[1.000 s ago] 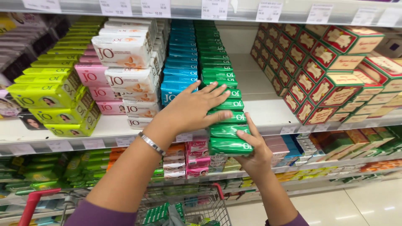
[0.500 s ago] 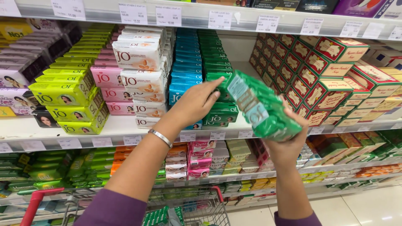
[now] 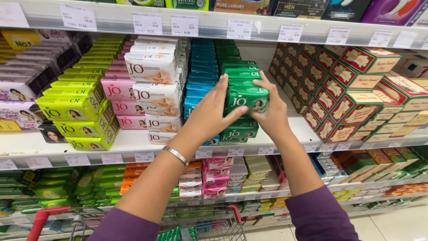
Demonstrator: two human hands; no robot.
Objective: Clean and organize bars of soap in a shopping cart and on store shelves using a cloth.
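Both my hands hold a stack of green soap packs [image 3: 246, 93] against the green soap column on the middle shelf. My left hand [image 3: 213, 111] grips the stack's left side, with a silver bracelet [image 3: 175, 155] on the wrist. On the right side my right hand [image 3: 270, 111] clasps the same stack, thumb on top. More green soap packs [image 3: 238, 132] lie under the held stack on the white shelf [image 3: 133, 143]. Blue soap packs [image 3: 198, 80] stand just left of the green column.
White, pink and yellow-green soap packs [image 3: 151, 80] fill the shelf to the left; red and green boxes [image 3: 347, 98] are stacked to the right. Lower shelves hold more soap. A shopping cart with a red handle [image 3: 42, 218] and green packs inside sits below my arms.
The tilted stack of green soap packs has swung back level and moved left into the green column. My left hand has closed onto its left side.
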